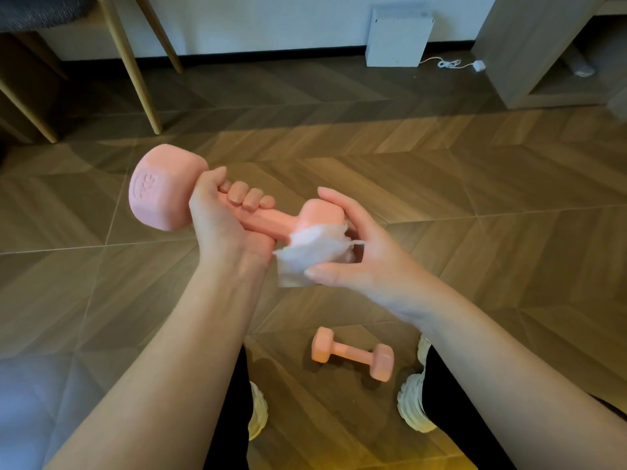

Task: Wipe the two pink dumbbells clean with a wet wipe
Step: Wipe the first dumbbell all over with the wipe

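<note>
My left hand (224, 215) grips the handle of a pink dumbbell (159, 188) held up in front of me, its "KG" end pointing left. My right hand (353, 245) holds a crumpled white wet wipe (312, 252) against the dumbbell's right end, with the thumb below the wipe and the fingers curled over the pink head. A second pink dumbbell (353, 353) lies on the wooden floor between my feet.
Wooden chair legs (135, 72) stand at the back left. A white box (397, 39) with a cable leans on the far wall, and a wooden cabinet (529, 52) is at the back right. My white shoes (414, 405) flank the floor dumbbell.
</note>
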The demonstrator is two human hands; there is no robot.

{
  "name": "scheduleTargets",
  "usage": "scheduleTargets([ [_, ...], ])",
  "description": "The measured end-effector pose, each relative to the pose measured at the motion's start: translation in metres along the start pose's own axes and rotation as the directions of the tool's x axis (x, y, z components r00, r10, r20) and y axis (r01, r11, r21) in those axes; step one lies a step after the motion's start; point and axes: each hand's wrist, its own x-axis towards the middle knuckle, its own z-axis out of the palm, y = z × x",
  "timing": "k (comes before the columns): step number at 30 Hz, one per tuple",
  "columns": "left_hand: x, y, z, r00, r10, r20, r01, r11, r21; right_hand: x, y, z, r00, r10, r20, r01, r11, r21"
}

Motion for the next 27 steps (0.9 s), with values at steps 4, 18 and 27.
scheduleTargets([
  [4,0.0,-0.001,0.001,1.0,0.001,0.004,-0.001,1.0,-0.02,0.004,0.002,0.01,0.991,-0.055,-0.123,0.056,0.998,0.003],
  [18,-0.005,-0.007,0.005,0.996,0.005,0.092,-0.003,1.0,-0.027,0.002,-0.003,0.007,0.983,-0.034,-0.18,0.062,0.987,0.151],
  [27,-0.001,-0.008,0.007,0.997,0.034,0.067,-0.032,0.999,-0.029,-0.005,-0.002,0.005,0.89,-0.239,-0.387,0.141,0.954,-0.263],
])
